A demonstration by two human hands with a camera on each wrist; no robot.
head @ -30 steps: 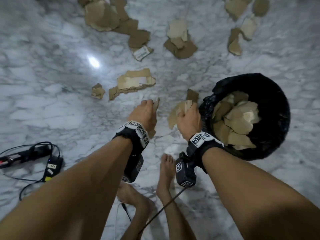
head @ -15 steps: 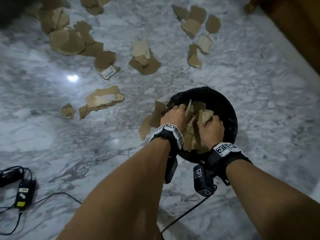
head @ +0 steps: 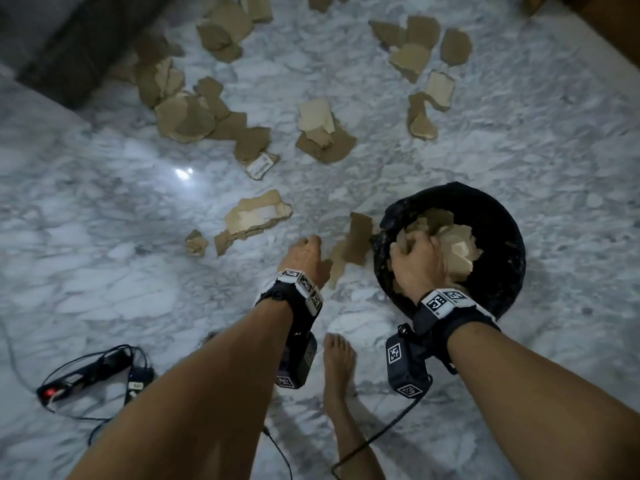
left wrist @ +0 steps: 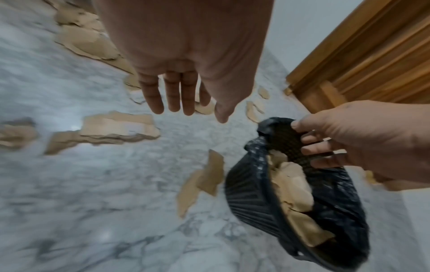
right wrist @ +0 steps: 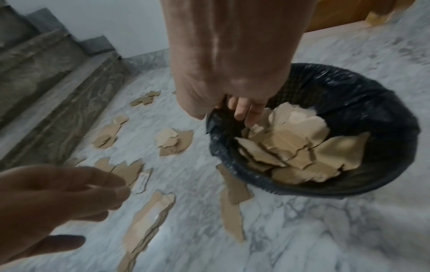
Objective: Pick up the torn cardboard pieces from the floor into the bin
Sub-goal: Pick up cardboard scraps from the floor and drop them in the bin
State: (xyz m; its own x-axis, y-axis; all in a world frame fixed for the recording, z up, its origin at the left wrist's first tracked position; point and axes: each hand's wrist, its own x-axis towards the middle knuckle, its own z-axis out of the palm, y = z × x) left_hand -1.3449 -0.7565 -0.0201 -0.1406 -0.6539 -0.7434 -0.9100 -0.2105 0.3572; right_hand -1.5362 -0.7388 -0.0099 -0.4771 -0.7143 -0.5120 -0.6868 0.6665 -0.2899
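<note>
Bare foot (head: 337, 362): nearest, on marble floor (head: 104, 271).
Left hand (head: 304, 258): left of bin (head: 498, 271), fingers straight and loose, holding nothing.
Right hand (head: 417, 261): over bin's near rim, fingers hooked inside the liner edge.
Bin: holds cardboard (head: 457, 247).
Strip (head: 353, 244): on floor, touching bin's left side.
Scraps (head: 325, 133): scattered beyond bin.

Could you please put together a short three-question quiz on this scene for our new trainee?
1. True or false: the left hand holds a cardboard piece.
2. What is the right hand gripping? A) the bin's rim B) a cable C) nothing
3. Fill in: the two long pieces nearest the bin lie on the ____, on its left side.

Key: 1 false, its fingers are straight and empty; 2 A; 3 floor.
</note>
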